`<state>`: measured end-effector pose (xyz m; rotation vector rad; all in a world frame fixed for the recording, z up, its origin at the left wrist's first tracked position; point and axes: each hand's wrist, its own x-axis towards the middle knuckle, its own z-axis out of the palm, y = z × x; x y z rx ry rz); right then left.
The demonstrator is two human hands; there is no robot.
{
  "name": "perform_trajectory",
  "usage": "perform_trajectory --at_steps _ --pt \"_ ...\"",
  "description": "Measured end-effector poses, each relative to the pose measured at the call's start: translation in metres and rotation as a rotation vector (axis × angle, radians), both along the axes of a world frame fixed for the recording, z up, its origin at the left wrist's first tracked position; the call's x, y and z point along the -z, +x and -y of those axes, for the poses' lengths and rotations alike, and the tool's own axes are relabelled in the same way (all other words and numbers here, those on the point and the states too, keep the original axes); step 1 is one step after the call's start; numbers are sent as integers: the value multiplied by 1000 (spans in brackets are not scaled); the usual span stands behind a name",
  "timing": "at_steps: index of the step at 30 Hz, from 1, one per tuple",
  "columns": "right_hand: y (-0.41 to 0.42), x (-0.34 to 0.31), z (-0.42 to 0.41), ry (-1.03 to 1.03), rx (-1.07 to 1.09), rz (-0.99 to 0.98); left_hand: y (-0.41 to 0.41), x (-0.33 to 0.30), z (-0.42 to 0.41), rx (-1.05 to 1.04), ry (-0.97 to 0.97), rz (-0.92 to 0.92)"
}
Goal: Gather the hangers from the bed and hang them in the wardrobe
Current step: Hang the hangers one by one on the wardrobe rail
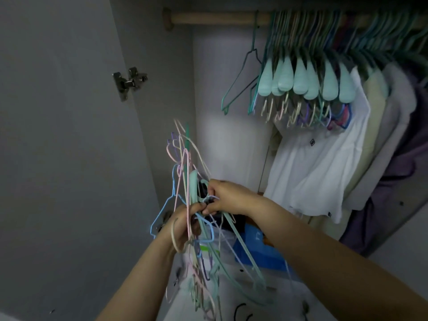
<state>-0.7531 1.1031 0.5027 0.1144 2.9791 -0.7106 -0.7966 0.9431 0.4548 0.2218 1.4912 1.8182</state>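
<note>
Both forearms reach in from bottom of view, meeting well below the rod [220,19]. Left hand [183,224] closed in a fist around a tangled bundle of hangers [188,205], pastel wire and plastic, hooks mostly pointing down and out past the wrist, shoulders fanning up toward the rod. Right hand [228,198] just right of left, fingers [212,190] pinched on one strand or hook at top of the bundle, apparently teasing a single hanger free; which hanger exactly, cannot tell in the tangle.

Below the hands, far under the rod: white fabric or bags and a blue box [254,249], partly hidden by dangling hangers.

Left of the rod: open wardrobe door [58,135] with a metal hinge [129,82].

Up on the rod itself: left stretch bare, one dark green wire hanger [243,72] alone, then a dense row of hung hangers [308,72] with mint shoulder pads, then shirts [324,158] further right.

Step in hand, by judgement: gathering done, bed not in view, hanging stage under way, currently separating one hanger from the bunch. Next move likely calls for pulling that one clear without dragging neighbours, turning hook upward, lifting to the bare stretch of rod left of the hung row. Snagging looks the main risk.
</note>
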Motion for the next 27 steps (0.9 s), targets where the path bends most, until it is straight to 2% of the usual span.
perform_trajectory --at_steps 3,5,8,9,10,11,13,14,16,18,23,27 --pt "9 17 4 -57 76 -164 -2 4 -8 -85 -35 23" --pt "24 33 -4 -31 180 -378 -2 4 -12 -129 -15 60" --pt "61 69 -31 -94 583 -758 -5 3 -18 -163 13 98" --pt "76 84 -44 -139 759 -761 -5 3 -21 -160 31 108" --pt "90 100 -57 -192 908 -654 -5 3 -23 -154 52 118" --pt "104 116 -69 -254 1002 -449 -5 2 -26 -146 67 124" --pt "130 146 -84 -375 1049 -54 -6 0 -30 -131 80 123" --pt "141 158 -88 -444 1023 21 -6 -1 -32 -120 86 120" --pt "158 173 -90 -516 946 56 -8 -3 -35 -108 93 124" --pt "169 177 -87 -496 943 57 -13 -4 -35 -84 62 118" --pt "200 185 -95 -288 1332 -337 -20 -7 -34 -34 -3 112" --pt "227 185 -110 -176 1480 -327 -22 -3 -35 -91 -39 176"
